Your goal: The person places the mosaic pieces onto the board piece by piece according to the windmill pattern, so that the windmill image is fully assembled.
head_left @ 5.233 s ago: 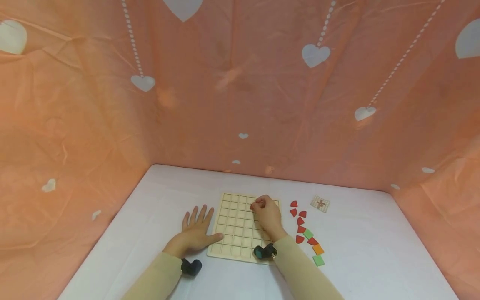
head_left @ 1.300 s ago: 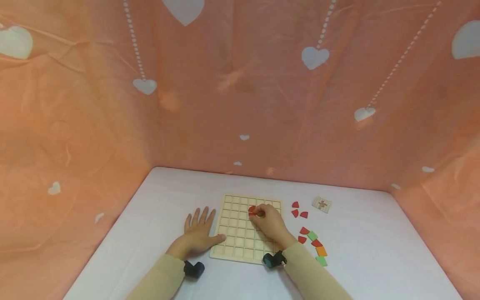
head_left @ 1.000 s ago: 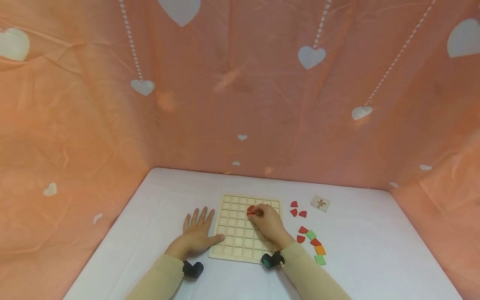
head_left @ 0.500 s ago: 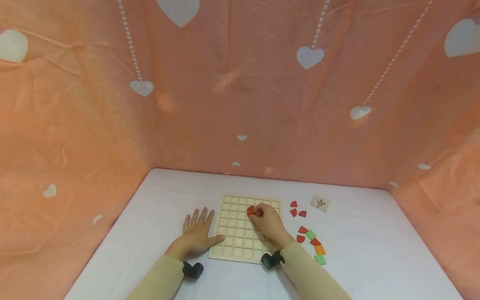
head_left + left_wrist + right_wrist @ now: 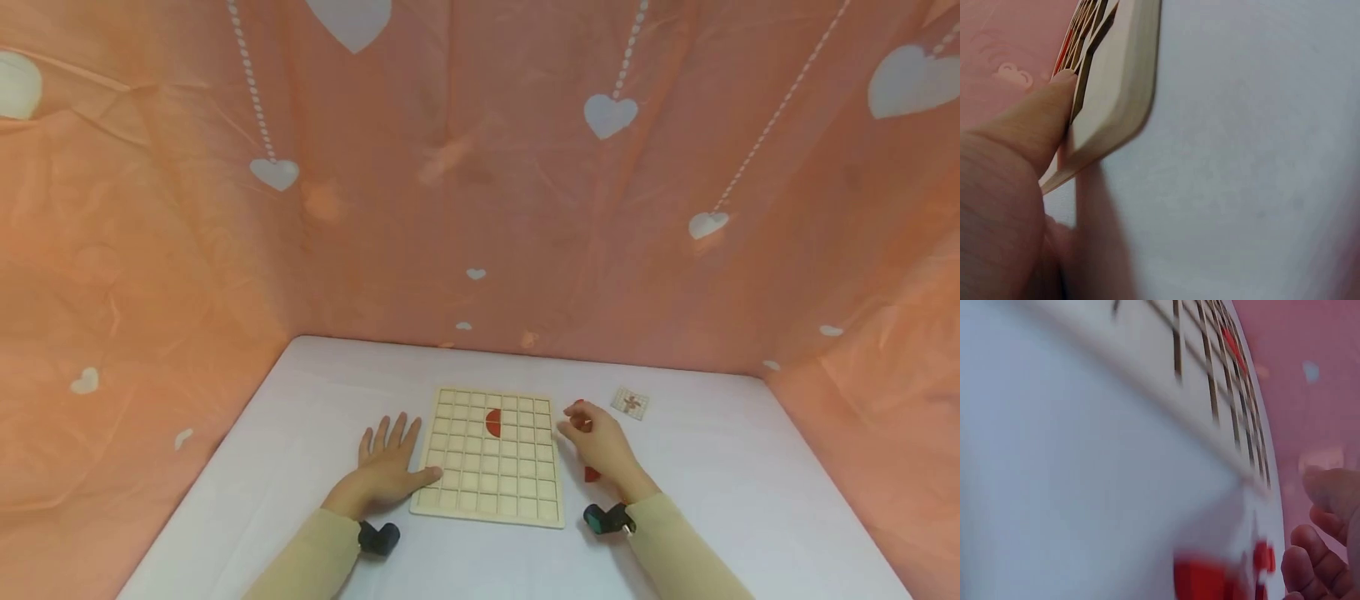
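Observation:
My left hand (image 5: pixel 388 477) lies flat with spread fingers on the table, its thumb (image 5: pixel 1041 119) resting on the left edge of the wooden grid board (image 5: pixel 487 505). Two red quarter-circle tiles, the upper one (image 5: pixel 493 415) and the lower one (image 5: pixel 493 430), sit in neighbouring cells, their straight sides to the right. Off the board's right side, my right hand (image 5: pixel 606 447) hovers over loose red tiles (image 5: pixel 592 474), thumb and fingers loosely bent and apart. The right wrist view shows nothing between them; red tiles (image 5: pixel 1200 578) lie blurred below. The hand and forearm hide most loose tiles.
A small patterned card (image 5: pixel 631 403) with a reddish pinwheel figure lies behind the right hand. The white table (image 5: pixel 337 375) meets an orange curtain (image 5: pixel 465 225) printed with hearts at the back and sides.
Since the oldest frame, two red quarter-circle tiles have come to lie in board cells. In the last half second my right hand let go and moved right, off the board. My left hand stays put.

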Motion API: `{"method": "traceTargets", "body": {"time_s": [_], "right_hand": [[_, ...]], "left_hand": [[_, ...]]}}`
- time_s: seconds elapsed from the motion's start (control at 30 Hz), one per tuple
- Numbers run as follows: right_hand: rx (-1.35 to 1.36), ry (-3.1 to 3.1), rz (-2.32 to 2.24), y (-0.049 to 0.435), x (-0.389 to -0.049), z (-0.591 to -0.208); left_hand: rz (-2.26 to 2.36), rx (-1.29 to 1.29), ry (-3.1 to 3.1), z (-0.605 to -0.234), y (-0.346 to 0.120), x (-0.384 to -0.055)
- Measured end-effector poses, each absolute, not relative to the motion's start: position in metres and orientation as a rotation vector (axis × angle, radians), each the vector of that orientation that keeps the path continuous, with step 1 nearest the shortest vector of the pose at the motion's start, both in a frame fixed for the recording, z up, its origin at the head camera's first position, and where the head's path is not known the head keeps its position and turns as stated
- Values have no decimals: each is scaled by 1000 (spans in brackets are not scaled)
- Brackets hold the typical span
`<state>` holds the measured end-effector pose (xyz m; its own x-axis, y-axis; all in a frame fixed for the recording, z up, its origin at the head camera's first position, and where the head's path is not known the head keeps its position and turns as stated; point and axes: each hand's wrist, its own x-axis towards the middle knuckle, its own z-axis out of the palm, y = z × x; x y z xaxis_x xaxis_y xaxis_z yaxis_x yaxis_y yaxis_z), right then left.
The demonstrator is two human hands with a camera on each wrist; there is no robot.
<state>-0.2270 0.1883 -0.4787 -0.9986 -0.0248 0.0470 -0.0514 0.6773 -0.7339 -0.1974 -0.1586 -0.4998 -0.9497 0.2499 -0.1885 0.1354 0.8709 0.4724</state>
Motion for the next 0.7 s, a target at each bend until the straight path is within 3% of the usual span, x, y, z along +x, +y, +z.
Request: {"method": "traceTargets", "body": {"time_s": [0.33, 0.7], "right_hand": [[-201, -2868, 1408, 227, -237, -483], [-202, -2910, 1432, 236, -244, -493]], "left_hand": [[664, 292, 2820, -505, -160, -199], [700, 314, 2805, -501, -160, -195]]}}
